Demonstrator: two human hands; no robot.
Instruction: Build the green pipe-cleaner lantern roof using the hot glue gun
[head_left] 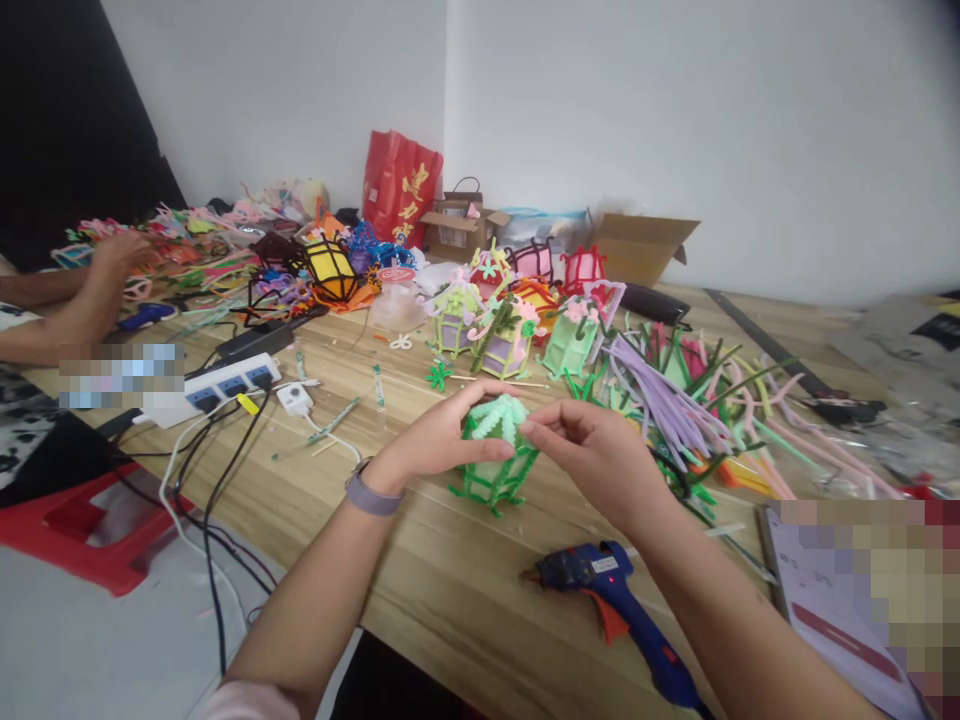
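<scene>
A small green pipe-cleaner lantern (pixel 491 480) stands on the wooden table in front of me, with a pale green fluffy roof (pixel 501 414) on top. My left hand (pixel 457 430) wraps around its left side and back, the thumb lying across the front below the roof. From the right, my right hand (pixel 592 450) pinches at the roof's right edge, thumb and forefinger together; whether a small separate piece is between them is hidden. A blue glue gun (pixel 600 575) with an orange trigger lies near my right forearm, nozzle pointing left.
Finished lanterns (pixel 506 335) stand behind my hands. Loose pipe cleaners (pixel 652 375) are heaped to the right, near a phone (pixel 832 610). On the left lie a power strip (pixel 232 385) and cables. Another person's hand (pixel 116 260) is over materials at the far left.
</scene>
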